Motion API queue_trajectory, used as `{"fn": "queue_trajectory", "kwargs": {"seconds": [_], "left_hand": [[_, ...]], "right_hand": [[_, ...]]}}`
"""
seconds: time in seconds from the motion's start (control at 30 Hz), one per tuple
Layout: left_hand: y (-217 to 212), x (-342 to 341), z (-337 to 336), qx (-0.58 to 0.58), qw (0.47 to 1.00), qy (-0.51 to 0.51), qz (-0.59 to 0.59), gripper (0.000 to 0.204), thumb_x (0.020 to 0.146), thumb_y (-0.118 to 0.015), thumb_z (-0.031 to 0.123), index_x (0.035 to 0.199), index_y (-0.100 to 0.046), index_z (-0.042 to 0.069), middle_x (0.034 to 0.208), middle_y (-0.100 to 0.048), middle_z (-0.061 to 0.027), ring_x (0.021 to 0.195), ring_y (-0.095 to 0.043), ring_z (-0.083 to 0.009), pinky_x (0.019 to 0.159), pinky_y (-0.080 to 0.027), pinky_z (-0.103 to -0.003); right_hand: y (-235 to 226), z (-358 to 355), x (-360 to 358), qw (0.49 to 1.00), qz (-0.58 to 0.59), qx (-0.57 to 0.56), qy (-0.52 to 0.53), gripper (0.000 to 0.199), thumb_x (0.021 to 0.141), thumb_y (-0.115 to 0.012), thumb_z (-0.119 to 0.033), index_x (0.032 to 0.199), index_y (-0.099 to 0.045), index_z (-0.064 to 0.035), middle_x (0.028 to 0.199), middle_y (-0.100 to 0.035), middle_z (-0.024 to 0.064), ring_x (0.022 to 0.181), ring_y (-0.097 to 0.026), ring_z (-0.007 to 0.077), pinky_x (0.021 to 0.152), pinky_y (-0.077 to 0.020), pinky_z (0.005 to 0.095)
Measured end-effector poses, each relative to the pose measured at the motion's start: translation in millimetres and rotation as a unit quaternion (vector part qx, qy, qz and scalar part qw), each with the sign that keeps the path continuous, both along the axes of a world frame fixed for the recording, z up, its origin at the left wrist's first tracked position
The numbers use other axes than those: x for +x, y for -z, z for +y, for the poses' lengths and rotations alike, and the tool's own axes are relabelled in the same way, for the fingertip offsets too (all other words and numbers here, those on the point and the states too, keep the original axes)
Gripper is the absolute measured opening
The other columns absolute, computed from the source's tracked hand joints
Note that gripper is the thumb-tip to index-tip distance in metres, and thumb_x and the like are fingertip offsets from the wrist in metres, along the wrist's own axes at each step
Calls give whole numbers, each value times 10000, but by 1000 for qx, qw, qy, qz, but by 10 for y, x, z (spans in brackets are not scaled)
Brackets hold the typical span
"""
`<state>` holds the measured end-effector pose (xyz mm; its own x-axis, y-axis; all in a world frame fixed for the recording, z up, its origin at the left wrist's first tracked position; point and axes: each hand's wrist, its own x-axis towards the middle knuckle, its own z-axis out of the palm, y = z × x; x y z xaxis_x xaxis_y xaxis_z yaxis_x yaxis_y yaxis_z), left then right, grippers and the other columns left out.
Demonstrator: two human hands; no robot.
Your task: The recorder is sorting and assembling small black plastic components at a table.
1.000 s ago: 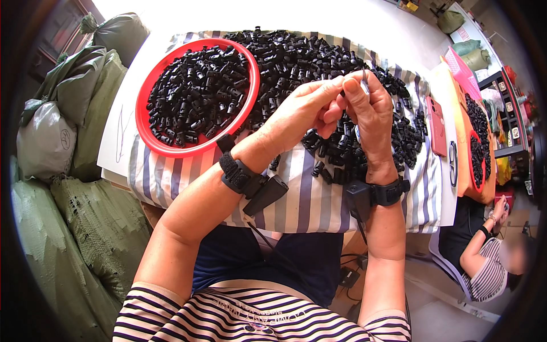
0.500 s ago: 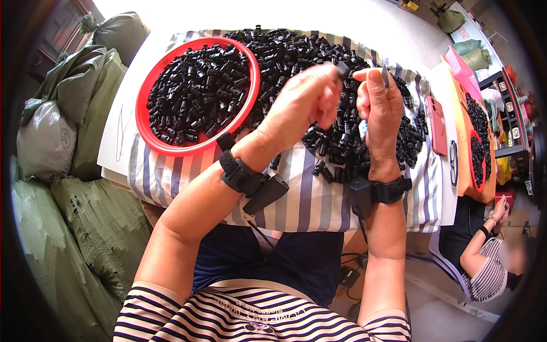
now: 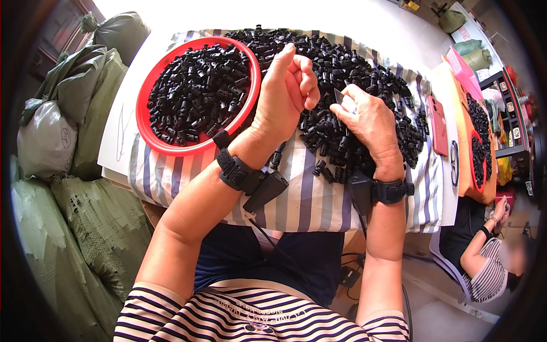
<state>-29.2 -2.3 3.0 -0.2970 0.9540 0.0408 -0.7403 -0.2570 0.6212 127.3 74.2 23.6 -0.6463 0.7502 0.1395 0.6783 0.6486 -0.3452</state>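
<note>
Hundreds of small black parts point(image 3: 336, 65) lie heaped on a striped cloth point(image 3: 290, 199) spread over the worktop point(image 3: 364, 23), and more fill a red basin point(image 3: 256, 80) at the left. Handling them singly would probably go best by taking each from the loose edge of the heap, turning it in the left hand point(image 3: 282, 94), and keeping the tip of the thin pale piece point(image 3: 347, 103) angled away from skin. The right hand point(image 3: 370, 122) pinches that piece between thumb and forefinger, with black parts beneath and around those fingers. Beside the basin's right rim, the left hand has its thumb raised and its fingers loosely curled; whether a part hides inside the curl, I cannot tell from this angle. The heap spreads just to its right.
</note>
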Motion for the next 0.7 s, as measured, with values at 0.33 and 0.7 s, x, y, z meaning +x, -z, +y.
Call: {"fn": "queue_trajectory", "kwargs": {"seconds": [0.33,0.7], "left_hand": [[-9,150,-20,-90,978,72,174,333,989,-428,396,842,-518,111,625,-466,22,513,-463,-95,474,-349,-210],[-46,208,-82,-68,963,184,183,390,1010,-363,392,876,-535,68,630,-458,2,481,-430,-108,440,-328,-229]], "right_hand": [[-64,-29,-52,903,380,-192,-51,160,884,-669,-200,878,-622,-48,616,-480,-65,569,-381,0,498,-324,186],[-114,-104,-60,783,489,-376,-80,217,905,-651,-295,928,-658,-80,590,-505,-75,480,-375,-7,436,-261,157]]}}
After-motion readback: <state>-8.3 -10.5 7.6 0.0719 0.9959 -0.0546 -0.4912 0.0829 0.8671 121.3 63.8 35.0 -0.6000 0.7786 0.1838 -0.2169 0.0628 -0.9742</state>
